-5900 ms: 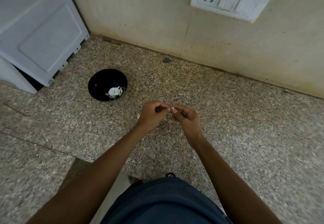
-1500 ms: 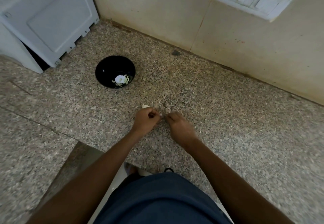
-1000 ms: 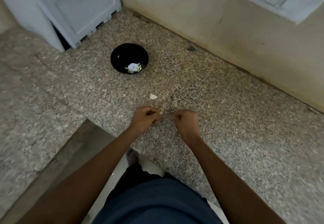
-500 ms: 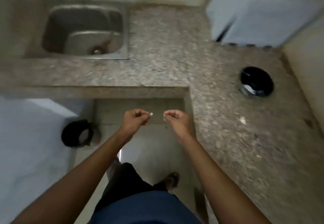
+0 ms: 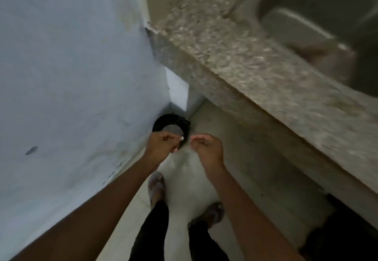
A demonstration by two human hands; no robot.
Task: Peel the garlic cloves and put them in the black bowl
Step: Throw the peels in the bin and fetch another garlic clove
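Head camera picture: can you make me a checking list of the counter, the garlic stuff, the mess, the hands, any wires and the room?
Surface: speckled stone counter at the upper right, blurred.
Job's things: small white bit over the floor; clove or skin, cannot tell. The black bowl is not in view.
Clutter: round black bin on the floor in the corner, beyond the hands.
Grippers: left hand pinches the white bit; right hand has curled fingers, tips pinched, nothing seen between them.
Cables: nothing seen.
Surroundings: pale wall on the left, metal sink set in the counter, two sandalled feet below.
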